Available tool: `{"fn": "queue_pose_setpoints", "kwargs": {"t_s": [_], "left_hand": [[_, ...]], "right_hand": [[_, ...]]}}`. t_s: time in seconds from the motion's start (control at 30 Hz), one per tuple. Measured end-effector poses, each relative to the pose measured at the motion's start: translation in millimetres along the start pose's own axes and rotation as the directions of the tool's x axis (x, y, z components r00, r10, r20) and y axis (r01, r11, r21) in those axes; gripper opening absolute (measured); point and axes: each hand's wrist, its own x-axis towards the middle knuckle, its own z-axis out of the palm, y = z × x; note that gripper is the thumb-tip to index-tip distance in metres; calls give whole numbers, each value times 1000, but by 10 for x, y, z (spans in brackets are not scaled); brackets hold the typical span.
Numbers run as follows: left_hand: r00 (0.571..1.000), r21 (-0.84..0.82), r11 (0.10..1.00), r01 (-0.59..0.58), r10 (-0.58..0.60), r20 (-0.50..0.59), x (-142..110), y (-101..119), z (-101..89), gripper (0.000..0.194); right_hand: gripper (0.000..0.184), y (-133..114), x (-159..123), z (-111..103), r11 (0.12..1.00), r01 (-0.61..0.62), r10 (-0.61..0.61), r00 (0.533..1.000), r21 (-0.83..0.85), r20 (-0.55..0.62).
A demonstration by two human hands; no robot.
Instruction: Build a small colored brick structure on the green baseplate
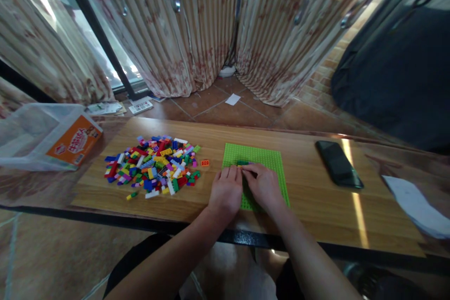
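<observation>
Both hands are working over the green studded baseplate (277, 164), which is lying on the wood-grain worktop (305, 206) just right of frame center. Left hand (227, 190) is covering the plate's left side, fingers together and curling down by a dark green brick (242, 162) near the plate's upper middle. Left grip: fingertips are pointing away from the camera, can't tell if it is holding anything. Right hand (264, 186) is reaching in from the right, thumb and index coming close together at the same spot. Right grip: looking narrow, but can't tell if it is pinching a piece or only pressing. A small yellow piece (240, 167) is showing between the hands, just below the dark green brick.

Mixed brick pile (154, 164) is spreading over the left part of the worktop. One orange brick (205, 163) is sitting apart, between pile and baseplate. Small yellow-and-green pieces (131, 195) are lying at the pile's lower left edge.

Clear plastic bin (24, 126) with orange label (75, 143) is resting on its side at the left edge of the frame. Black smartphone (338, 164) is lying right of the baseplate; white paper (418, 204) is lying at far right. Patterned curtains (207, 33) are hanging across the top, over the tiled floor (211, 112).
</observation>
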Motion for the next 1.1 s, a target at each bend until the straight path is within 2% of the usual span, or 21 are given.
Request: {"fn": "queue_pose_setpoints", "kwargs": {"t_s": [0.1,0.2,0.3,0.37,0.5,0.63,0.83,1.1], "left_hand": [[1000,-135,991,9,-11,-13,20,-93,-24,41],[995,-322,944,70,-89,-42,71,-188,-66,44],[981,-461,875,148,-188,-40,120,-241,-104,44],[978,-510,846,155,-206,-43,137,-249,-114,43],[978,-534,836,125,-195,-77,139,-232,-103,41],[976,-527,840,132,-202,-76,140,-233,-116,39],[975,-524,837,157,-217,-54,158,-270,-180,35],[976,-541,830,135,-206,-73,149,-281,-172,34]], "right_hand": [[21,29,-4,-67,996,21,-17,999,83,-41],[22,94,9,-185,989,-7,26,991,144,-130],[24,192,45,-295,992,-60,80,980,114,-182],[25,255,70,-320,995,-65,76,984,73,-160],[30,329,99,-250,997,4,-8,999,-72,-46],[24,349,119,-172,978,62,-59,998,-198,19],[22,398,150,-178,971,157,-154,988,-178,36],[25,481,181,-158,967,216,-208,975,-133,73]]}}
